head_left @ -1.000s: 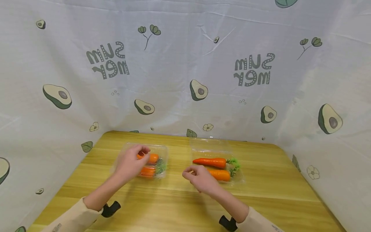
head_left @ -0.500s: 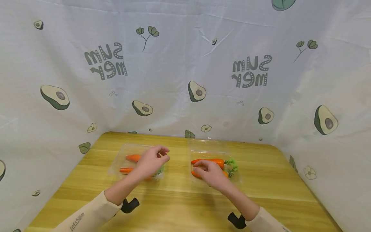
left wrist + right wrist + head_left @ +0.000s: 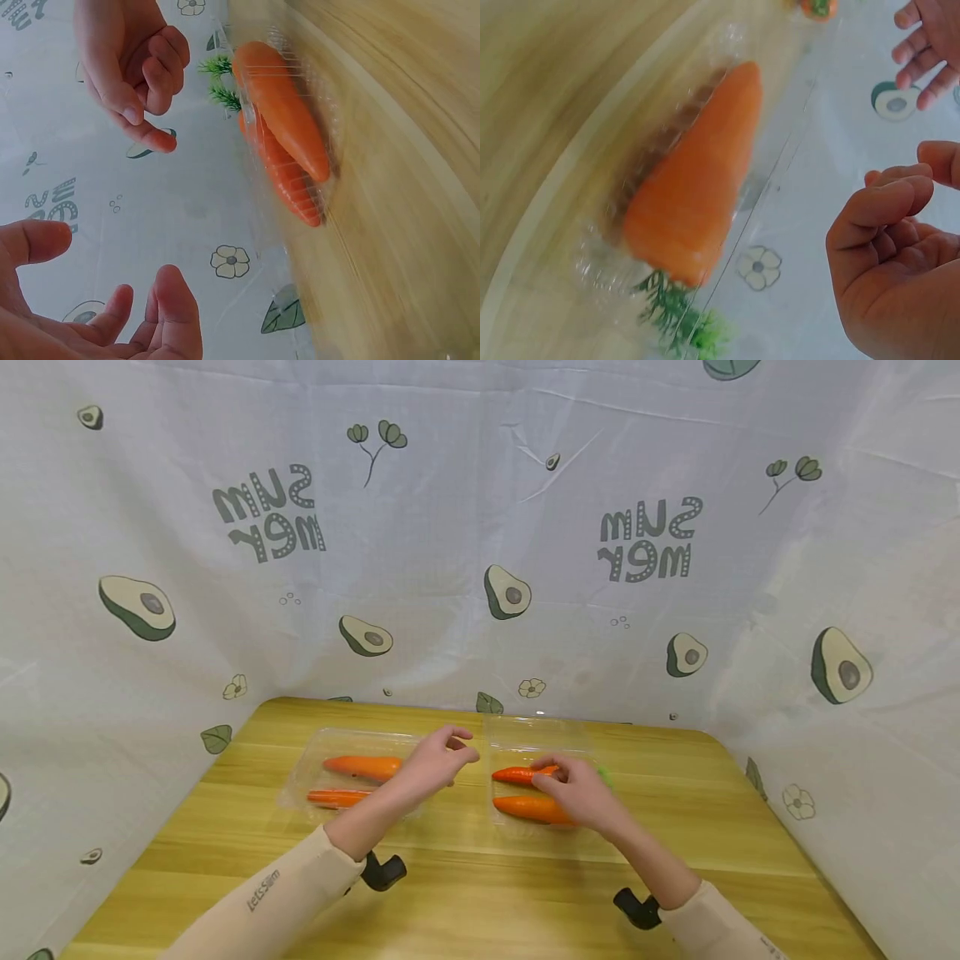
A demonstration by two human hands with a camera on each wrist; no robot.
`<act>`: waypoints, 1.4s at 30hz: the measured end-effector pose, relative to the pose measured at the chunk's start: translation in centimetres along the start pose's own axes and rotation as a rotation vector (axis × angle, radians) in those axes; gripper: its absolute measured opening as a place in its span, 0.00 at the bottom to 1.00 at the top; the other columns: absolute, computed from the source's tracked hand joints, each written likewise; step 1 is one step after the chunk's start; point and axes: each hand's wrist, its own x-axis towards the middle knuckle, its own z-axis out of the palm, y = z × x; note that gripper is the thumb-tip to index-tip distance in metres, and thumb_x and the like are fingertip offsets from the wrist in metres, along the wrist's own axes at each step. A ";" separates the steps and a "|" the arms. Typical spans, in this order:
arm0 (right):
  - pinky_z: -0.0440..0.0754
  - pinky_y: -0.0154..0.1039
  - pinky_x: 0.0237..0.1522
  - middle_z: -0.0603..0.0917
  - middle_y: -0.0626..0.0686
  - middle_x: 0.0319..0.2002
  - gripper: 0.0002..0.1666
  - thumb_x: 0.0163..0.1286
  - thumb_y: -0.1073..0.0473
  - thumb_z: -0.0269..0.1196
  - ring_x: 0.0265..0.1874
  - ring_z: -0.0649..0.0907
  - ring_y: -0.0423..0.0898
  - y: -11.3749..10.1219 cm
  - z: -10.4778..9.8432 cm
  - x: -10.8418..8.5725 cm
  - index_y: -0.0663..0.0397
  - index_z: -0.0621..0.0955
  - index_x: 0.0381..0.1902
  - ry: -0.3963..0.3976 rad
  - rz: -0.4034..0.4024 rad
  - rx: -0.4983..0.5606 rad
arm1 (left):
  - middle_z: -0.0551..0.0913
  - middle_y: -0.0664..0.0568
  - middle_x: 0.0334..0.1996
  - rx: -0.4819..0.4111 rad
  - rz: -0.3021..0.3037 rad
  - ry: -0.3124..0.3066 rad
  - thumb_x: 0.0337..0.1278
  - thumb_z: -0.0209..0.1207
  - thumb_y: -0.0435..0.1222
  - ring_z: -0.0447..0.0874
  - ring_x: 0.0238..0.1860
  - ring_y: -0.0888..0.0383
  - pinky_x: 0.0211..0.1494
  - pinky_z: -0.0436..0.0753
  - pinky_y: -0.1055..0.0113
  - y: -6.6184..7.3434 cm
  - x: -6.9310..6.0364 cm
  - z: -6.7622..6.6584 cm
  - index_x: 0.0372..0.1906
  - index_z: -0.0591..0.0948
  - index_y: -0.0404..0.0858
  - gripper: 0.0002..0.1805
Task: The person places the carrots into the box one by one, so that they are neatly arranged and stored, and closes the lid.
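Note:
My left hand [image 3: 442,760] hovers between two clear plastic boxes, fingers loosely bent and holding nothing. The left wrist view shows its thumb and fingers [image 3: 178,307] spread apart. Over the right box [image 3: 498,821] is my right hand [image 3: 577,789], its fingers loosely curled around nothing. Beneath it lie a redder carrot [image 3: 510,775] and an orange carrot [image 3: 525,808], side by side. Their green tops are mostly hidden by the hand in the head view; the right wrist view shows one leafy top [image 3: 660,296]. The hand appears apart from the carrots.
In the left plastic box [image 3: 300,768] lie an orange carrot [image 3: 360,766] and a redder one [image 3: 337,798], partly behind my left arm. The right box's raised lid [image 3: 536,732] stands at the back. A printed curtain [image 3: 450,527] surrounds the wooden table [image 3: 465,893].
My left hand has moved right, from above the left box to between the boxes. My right hand has moved right and slightly back, over the right box. The boxes and carrots stay put.

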 end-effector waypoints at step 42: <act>0.67 0.37 0.18 0.84 0.65 0.41 0.27 0.77 0.50 0.56 0.11 0.62 0.41 4.6 -6.9 3.3 0.62 0.75 0.65 -0.024 0.084 -0.131 | 0.74 0.42 0.66 -0.018 -0.151 0.046 0.65 0.61 0.46 0.74 0.43 0.50 0.40 0.78 0.58 0.2 8.0 5.2 0.69 0.70 0.35 0.32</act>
